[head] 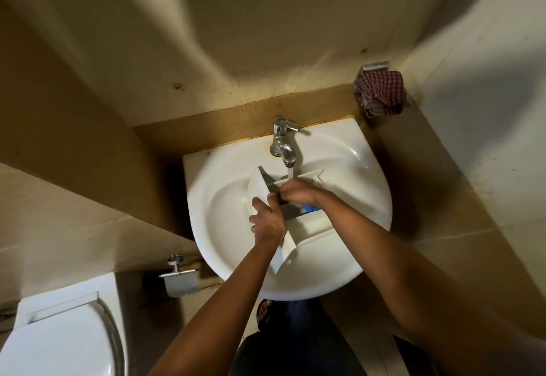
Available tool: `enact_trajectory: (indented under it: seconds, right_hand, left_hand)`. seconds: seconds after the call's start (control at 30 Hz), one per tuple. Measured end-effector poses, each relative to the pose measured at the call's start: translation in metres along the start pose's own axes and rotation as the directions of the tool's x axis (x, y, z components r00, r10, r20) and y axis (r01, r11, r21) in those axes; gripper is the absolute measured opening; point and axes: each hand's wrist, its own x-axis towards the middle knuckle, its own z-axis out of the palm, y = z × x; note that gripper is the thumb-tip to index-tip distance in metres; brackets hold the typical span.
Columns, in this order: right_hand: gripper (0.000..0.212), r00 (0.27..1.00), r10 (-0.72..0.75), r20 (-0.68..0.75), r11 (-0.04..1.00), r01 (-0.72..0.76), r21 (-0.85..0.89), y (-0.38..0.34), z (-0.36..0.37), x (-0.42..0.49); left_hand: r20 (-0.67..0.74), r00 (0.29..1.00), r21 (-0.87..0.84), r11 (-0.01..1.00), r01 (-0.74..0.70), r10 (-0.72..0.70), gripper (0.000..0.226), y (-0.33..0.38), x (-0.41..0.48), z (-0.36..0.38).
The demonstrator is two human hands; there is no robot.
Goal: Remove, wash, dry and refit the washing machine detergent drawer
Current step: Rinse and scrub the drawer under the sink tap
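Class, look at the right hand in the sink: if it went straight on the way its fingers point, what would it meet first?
Probably the left hand, whose fingers grip the drawer just ahead of it, though depth is unclear.

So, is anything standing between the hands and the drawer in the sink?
Nothing visible does. The left hand grips the drawer by its edge, and the right hand is down inside it, under the water from the tap. Whether the right hand holds anything, I cannot tell.
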Motion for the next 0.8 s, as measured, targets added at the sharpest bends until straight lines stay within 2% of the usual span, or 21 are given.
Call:
enact_trajectory:
  seconds: [0.07, 0.1, 0.13, 0.23, 0.27, 0.47, 0.53, 0.57, 0.6, 0.63, 0.67, 0.7, 0.73, 0.77, 0.8]
  right_hand:
    - [0.018, 0.997, 0.037, -0.071, 0.909, -0.004, 0.417, 0.007, -0.007, 0.002]
    - [0.015, 0.994, 0.082, -0.074, 0.842, -0.029, 0.539, 0.008, -0.009, 0.004]
    - [0.015, 0.990, 0.128, -0.059, 0.762, -0.060, 0.645, 0.009, -0.010, 0.006]
    - [0.027, 0.979, 0.197, 0.046, 0.411, -0.125, 0.903, 0.010, -0.011, 0.011]
    - [0.030, 0.978, 0.189, 0.083, 0.320, -0.141, 0.937, 0.011, -0.011, 0.012]
    - [0.021, 0.977, 0.148, 0.156, -0.041, -0.152, 0.988, 0.008, -0.009, 0.019]
    - [0.019, 0.976, 0.141, 0.167, -0.128, -0.149, 0.980, 0.008, -0.008, 0.022]
    - [0.019, 0.978, 0.131, 0.165, -0.135, -0.148, 0.980, 0.009, -0.008, 0.021]
    - [0.019, 0.980, 0.120, 0.159, -0.106, -0.146, 0.984, 0.010, -0.007, 0.019]
    - [0.019, 0.982, 0.108, 0.154, -0.026, -0.152, 0.988, 0.011, -0.006, 0.016]
    - [0.020, 0.983, 0.102, 0.152, 0.107, -0.163, 0.981, 0.013, -0.003, 0.010]
    - [0.020, 0.986, 0.090, 0.138, 0.292, -0.159, 0.943, 0.016, 0.000, 0.002]
    - [0.019, 0.993, 0.065, 0.097, 0.523, -0.116, 0.844, 0.020, 0.005, -0.006]
    - [0.019, 0.999, 0.003, 0.037, 0.757, -0.027, 0.652, 0.025, 0.010, -0.015]
    - [0.018, 0.996, -0.092, -0.004, 0.917, 0.086, 0.390, 0.030, 0.016, -0.022]
  left_hand:
    - [-0.043, 0.998, -0.062, 0.997, 0.038, -0.041, 0.049, -0.002, -0.001, -0.002]
    - [-0.046, 0.997, -0.078, 0.995, 0.063, -0.067, 0.050, -0.001, -0.002, -0.002]
    - [-0.038, 0.999, -0.037, 0.999, 0.013, -0.015, 0.051, 0.001, -0.002, -0.003]
    - [-0.074, 0.997, 0.044, 0.999, -0.014, 0.018, 0.055, -0.002, -0.002, -0.001]
    - [-0.045, 0.998, 0.091, 0.995, -0.043, 0.047, 0.054, -0.001, -0.003, -0.002]
    - [0.029, 0.990, 0.268, 0.953, -0.138, 0.135, 0.054, -0.001, -0.001, -0.003]
    - [0.038, 0.988, 0.303, 0.940, -0.155, 0.151, 0.053, -0.001, 0.000, -0.003]
    - [0.038, 0.987, 0.306, 0.939, -0.158, 0.153, 0.053, -0.002, 0.000, -0.002]
    - [0.044, 0.987, 0.320, 0.934, -0.160, 0.154, 0.053, -0.001, 0.000, -0.002]
    - [0.042, 0.986, 0.329, 0.930, -0.164, 0.159, 0.053, -0.002, 0.001, -0.002]
    - [0.039, 0.985, 0.346, 0.923, -0.169, 0.166, 0.054, -0.003, 0.002, -0.001]
    - [0.035, 0.984, 0.356, 0.918, -0.174, 0.173, 0.054, -0.004, 0.002, -0.002]
    - [0.038, 0.984, 0.360, 0.916, -0.177, 0.175, 0.054, -0.004, 0.002, -0.002]
    - [0.040, 0.984, 0.354, 0.918, -0.179, 0.176, 0.053, -0.004, 0.002, -0.002]
    - [0.037, 0.984, 0.345, 0.922, -0.177, 0.175, 0.053, -0.004, 0.002, -0.002]
